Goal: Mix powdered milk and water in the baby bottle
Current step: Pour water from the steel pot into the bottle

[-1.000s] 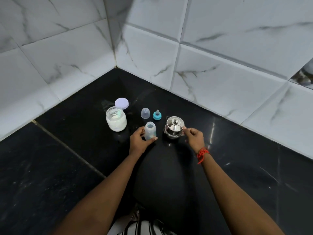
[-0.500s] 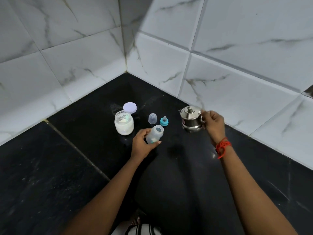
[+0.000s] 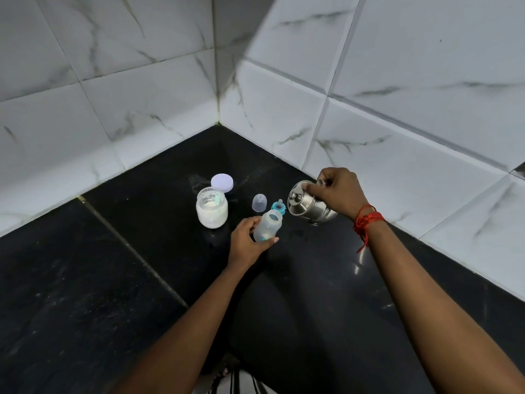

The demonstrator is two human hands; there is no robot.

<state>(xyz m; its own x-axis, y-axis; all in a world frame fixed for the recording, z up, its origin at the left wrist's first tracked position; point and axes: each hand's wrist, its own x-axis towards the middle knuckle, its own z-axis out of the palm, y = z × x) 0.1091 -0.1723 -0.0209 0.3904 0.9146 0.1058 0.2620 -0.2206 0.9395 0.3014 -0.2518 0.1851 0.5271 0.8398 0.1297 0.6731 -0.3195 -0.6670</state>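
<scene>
My left hand (image 3: 246,242) grips a translucent baby bottle (image 3: 268,225), uncapped and tilted with its mouth toward the right. My right hand (image 3: 338,191) holds a small steel lidded jug (image 3: 307,205) in the air, tipped leftward with its lid end just right of the bottle's mouth. An open jar of white milk powder (image 3: 212,210) stands on the black counter (image 3: 136,280) left of the bottle. Its lilac lid (image 3: 222,182) lies behind it. The bottle's clear cap (image 3: 259,203) and teal teat ring (image 3: 277,207) sit between the jar and the jug.
White marble-look tiled walls (image 3: 397,109) meet in a corner behind the objects. A seam runs diagonally across the counter on the left. A red thread is tied around my right wrist (image 3: 366,220).
My right hand lifted the steel jug off the counter and tipped it toward the bottle. My left hand raised the bottle and tilted it toward the jug.
</scene>
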